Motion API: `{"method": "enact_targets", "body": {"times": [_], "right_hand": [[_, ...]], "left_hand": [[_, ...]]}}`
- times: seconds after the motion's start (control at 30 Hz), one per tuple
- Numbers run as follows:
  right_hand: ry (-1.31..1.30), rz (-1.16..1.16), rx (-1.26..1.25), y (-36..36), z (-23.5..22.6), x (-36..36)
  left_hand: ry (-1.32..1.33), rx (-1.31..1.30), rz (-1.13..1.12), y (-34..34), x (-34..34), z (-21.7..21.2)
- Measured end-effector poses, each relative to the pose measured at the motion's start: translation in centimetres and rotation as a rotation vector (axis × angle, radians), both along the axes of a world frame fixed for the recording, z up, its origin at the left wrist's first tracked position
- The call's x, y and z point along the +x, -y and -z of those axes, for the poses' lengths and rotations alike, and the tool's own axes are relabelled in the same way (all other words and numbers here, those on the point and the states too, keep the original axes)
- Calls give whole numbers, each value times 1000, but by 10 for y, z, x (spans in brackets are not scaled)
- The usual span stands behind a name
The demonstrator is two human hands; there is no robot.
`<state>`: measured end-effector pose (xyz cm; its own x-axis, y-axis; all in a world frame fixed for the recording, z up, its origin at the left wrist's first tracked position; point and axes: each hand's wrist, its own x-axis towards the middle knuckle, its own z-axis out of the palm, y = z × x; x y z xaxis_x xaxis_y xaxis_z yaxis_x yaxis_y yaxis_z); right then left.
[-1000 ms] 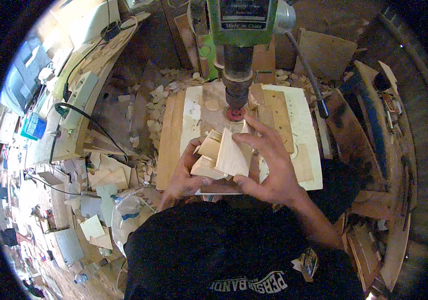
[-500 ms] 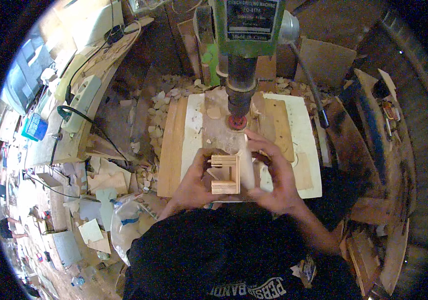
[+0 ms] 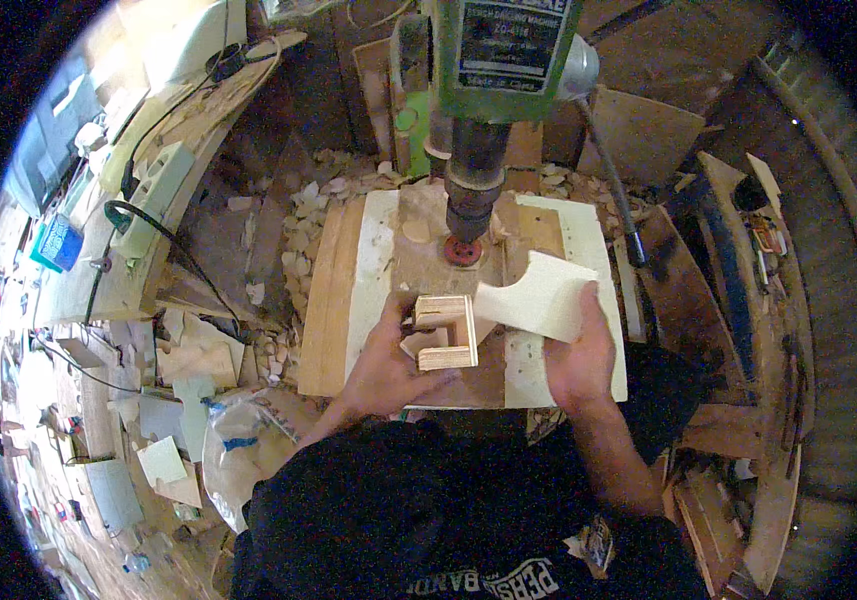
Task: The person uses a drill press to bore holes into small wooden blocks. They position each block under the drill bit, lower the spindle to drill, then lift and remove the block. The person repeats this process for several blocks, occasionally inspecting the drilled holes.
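Note:
In my left hand (image 3: 388, 358) is a small plywood bracket (image 3: 446, 358), U-shaped, its layered edges facing up. My right hand (image 3: 585, 350) grips a flat pale wooden piece (image 3: 538, 300) by its right edge; a curved notch is cut in its upper left side. The two pieces are close together, just in front of the drill press. A round red cutter (image 3: 462, 251) hangs from the chuck (image 3: 470, 200), beyond both hands and apart from the wood. Beneath my hands lies the layered board table (image 3: 323, 330) of the press.
The green drill press head (image 3: 503, 95) stands ahead, with a feed lever (image 3: 623, 200) slanting down on its right. Wood offcuts (image 3: 313, 215) are heaped behind the board. A power strip (image 3: 153, 200) with a dark cable lies on the left bench. A clear plastic bag (image 3: 243, 440) sits at lower left.
My right hand has moved right and turned the pale piece from edge-on to its broad face, away from the bracket. My left hand still holds the bracket.

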<state>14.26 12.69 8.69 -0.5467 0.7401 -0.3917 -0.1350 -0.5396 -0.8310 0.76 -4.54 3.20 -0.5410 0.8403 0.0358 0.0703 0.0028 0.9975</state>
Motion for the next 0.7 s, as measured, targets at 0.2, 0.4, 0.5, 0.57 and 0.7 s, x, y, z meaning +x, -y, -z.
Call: {"method": "enact_targets", "body": {"times": [0.2, 0.4, 0.5, 0.57, 0.7], "right_hand": [[-223, -54, 359, -3, -27, 15], [-84, -173, 407, 19, -12, 12], [-92, -209, 422, 32, -4, 11], [-121, -206, 299, 36, -1, 11], [-36, -305, 386, 37, -2, 10]], "left_hand": [[-164, 117, -83, -4, -2, 2], [-312, 98, -140, -12, -3, 4], [-354, 107, -173, -14, -5, 2], [-560, 109, -211, -11, -7, -1], [-601, 101, -209, -9, -7, -4]]}}
